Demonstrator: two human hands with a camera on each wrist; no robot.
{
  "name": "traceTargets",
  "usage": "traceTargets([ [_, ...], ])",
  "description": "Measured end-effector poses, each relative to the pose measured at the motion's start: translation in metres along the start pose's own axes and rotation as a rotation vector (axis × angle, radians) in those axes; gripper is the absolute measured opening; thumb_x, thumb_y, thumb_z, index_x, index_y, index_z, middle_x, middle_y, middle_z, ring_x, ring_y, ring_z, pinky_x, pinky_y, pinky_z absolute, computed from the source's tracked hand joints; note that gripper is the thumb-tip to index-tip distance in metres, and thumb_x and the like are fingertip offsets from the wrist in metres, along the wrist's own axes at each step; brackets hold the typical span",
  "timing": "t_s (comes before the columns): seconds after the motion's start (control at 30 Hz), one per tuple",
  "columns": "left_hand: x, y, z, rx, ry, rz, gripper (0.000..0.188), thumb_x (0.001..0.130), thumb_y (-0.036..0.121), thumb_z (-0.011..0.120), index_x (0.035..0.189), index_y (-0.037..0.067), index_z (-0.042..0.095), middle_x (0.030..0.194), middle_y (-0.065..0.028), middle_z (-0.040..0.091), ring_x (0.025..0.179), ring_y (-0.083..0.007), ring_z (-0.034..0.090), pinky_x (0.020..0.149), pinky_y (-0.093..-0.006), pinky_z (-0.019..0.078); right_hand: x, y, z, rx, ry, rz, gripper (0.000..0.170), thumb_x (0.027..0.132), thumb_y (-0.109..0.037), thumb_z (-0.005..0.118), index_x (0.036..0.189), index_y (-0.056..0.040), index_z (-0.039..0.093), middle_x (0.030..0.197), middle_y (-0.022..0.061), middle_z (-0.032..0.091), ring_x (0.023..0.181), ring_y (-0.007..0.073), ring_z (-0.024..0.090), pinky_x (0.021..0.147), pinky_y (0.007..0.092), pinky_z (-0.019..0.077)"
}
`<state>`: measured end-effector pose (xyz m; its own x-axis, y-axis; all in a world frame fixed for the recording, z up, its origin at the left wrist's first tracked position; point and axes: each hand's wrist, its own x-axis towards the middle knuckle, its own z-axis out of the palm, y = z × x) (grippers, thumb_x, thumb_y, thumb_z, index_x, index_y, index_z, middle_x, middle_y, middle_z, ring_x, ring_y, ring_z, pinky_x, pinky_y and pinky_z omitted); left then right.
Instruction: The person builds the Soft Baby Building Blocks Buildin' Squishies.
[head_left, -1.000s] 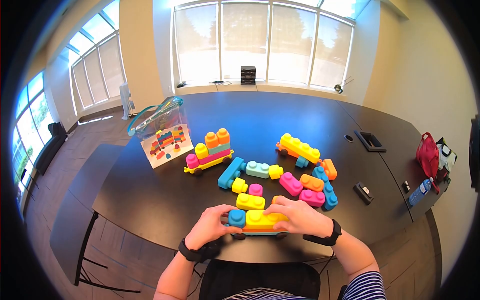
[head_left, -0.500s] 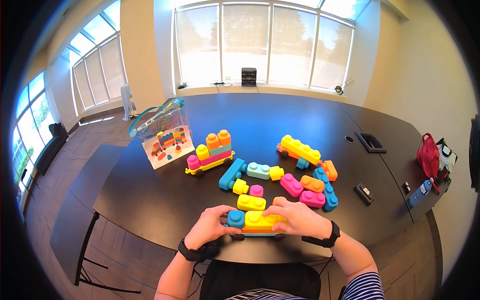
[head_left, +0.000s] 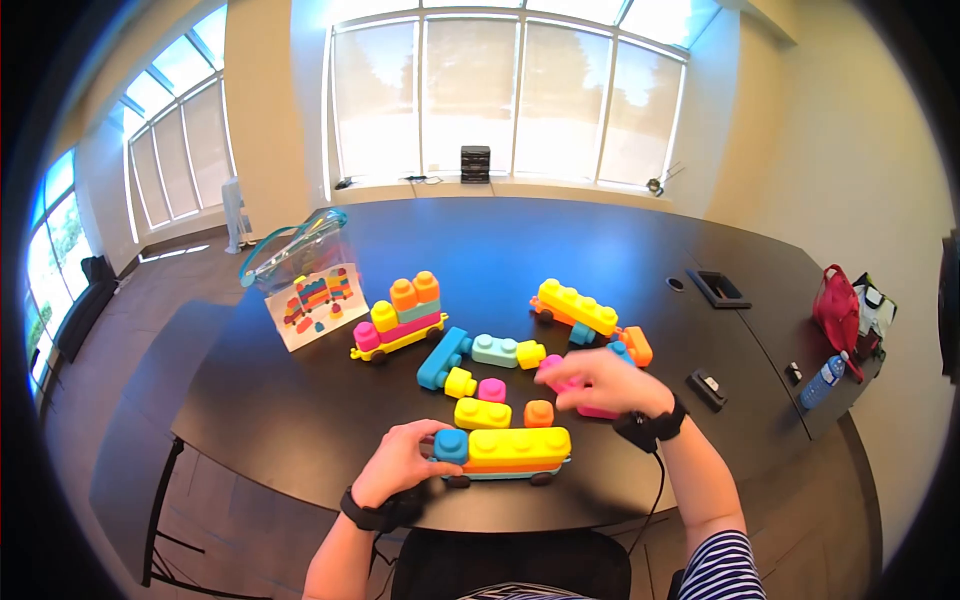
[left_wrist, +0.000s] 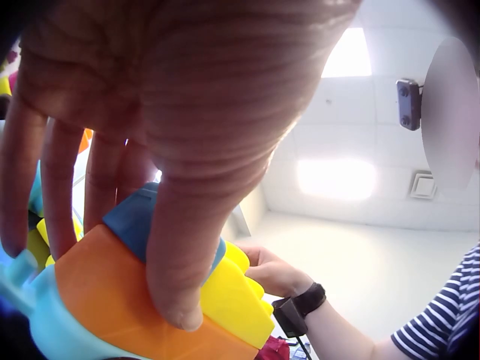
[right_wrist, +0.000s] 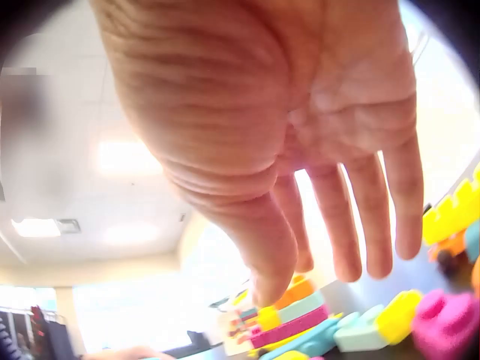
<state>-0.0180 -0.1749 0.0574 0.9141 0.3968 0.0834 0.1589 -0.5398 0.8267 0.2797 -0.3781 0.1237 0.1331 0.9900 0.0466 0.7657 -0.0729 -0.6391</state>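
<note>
My left hand (head_left: 400,465) grips the left end of a toy wagon (head_left: 530,472) at the near table edge. The wagon has a light blue wheeled base and an orange layer (left_wrist: 112,292). On top sit a small blue block (head_left: 450,446) and a long yellow block (head_left: 520,446). In the left wrist view, the thumb lies along the wagon's side, with the fingers across from it. My right hand (head_left: 615,385) hovers empty over pink blocks (head_left: 598,411), fingers extended downward. A small orange block (head_left: 538,413) and a yellow block (head_left: 483,413) lie just beyond the wagon.
Loose blocks, including a pale green one (head_left: 494,349), spread across the table's middle. Two more block wagons stand behind: one pink and yellow (head_left: 400,335), one yellow and orange (head_left: 575,307). A clear bag (head_left: 310,255) with a picture card stands back left; a water bottle (head_left: 823,382) is right.
My right hand has let go of the wagon's right end and moved up and right over the loose blocks. The left hand has stayed on the wagon. The head view has shifted slightly.
</note>
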Motion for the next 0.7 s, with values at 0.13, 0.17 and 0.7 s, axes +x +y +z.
traceTargets([
  [0.13, 0.001, 0.0, -0.001, -0.018, -0.005, -0.005, 0.053, 0.074, 0.012, 0.095, 0.119, -0.001, 0.073, 0.111, -0.0127, 0.078, 0.101, -0.0247, 0.078, 0.094, -0.0361, 0.0621, -0.01, 0.049, -0.019, -0.328, 0.362, 0.125, 0.046, 0.083, -0.022, 0.087, 0.125, -0.0067, 0.076, 0.116, 0.0128, 0.077, 0.107, 0.0281, 0.073, 0.091, 0.0395, 0.0578],
  [0.17, 0.001, -0.001, 0.0, -0.02, -0.008, -0.003, 0.053, 0.073, 0.012, 0.095, 0.119, -0.001, 0.074, 0.111, -0.0127, 0.078, 0.101, -0.0246, 0.078, 0.094, -0.036, 0.0621, -0.012, 0.058, -0.019, -0.441, 0.357, 0.139, 0.045, 0.082, -0.024, 0.087, 0.123, -0.0073, 0.077, 0.114, 0.0122, 0.077, 0.106, 0.0297, 0.072, 0.089, 0.0407, 0.0578],
  [0.7, 0.002, 0.0, 0.008, -0.026, 0.0, 0.01, 0.056, 0.073, 0.012, 0.096, 0.122, 0.0, 0.072, 0.112, -0.013, 0.078, 0.103, -0.0251, 0.077, 0.096, -0.0367, 0.0616, -0.046, 0.076, 0.04, -0.828, 0.226, 0.247, 0.038, 0.069, -0.02, 0.091, 0.102, -0.0088, 0.075, 0.109, 0.0092, 0.063, 0.112, 0.0302, 0.062, 0.093, 0.0434, 0.0558],
])
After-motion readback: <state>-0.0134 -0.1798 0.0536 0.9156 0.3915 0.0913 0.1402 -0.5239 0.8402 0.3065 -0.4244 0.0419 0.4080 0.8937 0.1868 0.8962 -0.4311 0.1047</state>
